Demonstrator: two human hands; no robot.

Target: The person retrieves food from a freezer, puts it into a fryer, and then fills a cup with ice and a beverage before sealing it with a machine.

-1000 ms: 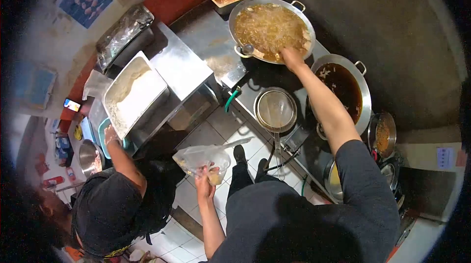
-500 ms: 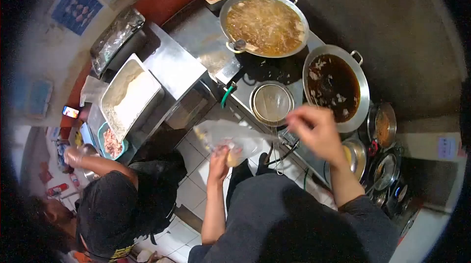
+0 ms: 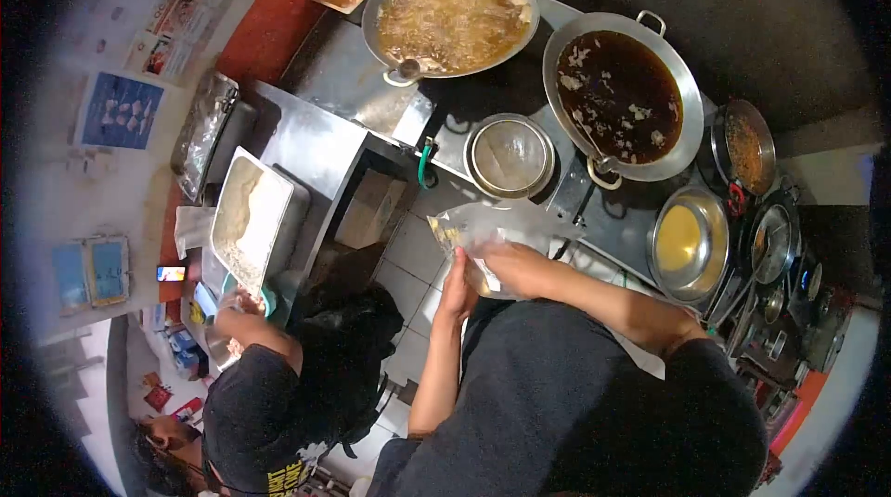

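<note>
My left hand (image 3: pixel 457 282) grips a clear plastic bag (image 3: pixel 483 228) holding pale food pieces, held up in front of my chest. My right hand (image 3: pixel 510 265) reaches into the bag's mouth, fingers hidden inside it. Above the bag sits a round mesh strainer (image 3: pixel 510 155) on the steel counter. A wide wok of bubbling oil with frying pieces (image 3: pixel 452 10) stands at the top, and a second wok of dark oil (image 3: pixel 620 93) is to its right.
A co-worker in a black shirt (image 3: pixel 278 395) stands at lower left, a hand at the tray of flour (image 3: pixel 249 217). A yellow-filled pan (image 3: pixel 687 242), smaller pots (image 3: pixel 747 144) and a burner area line the right. White tile floor lies below the bag.
My right hand drew back from the bubbling wok, swung down and went into the bag. The bag came closer to my chest. The view shifted so the woks sit higher.
</note>
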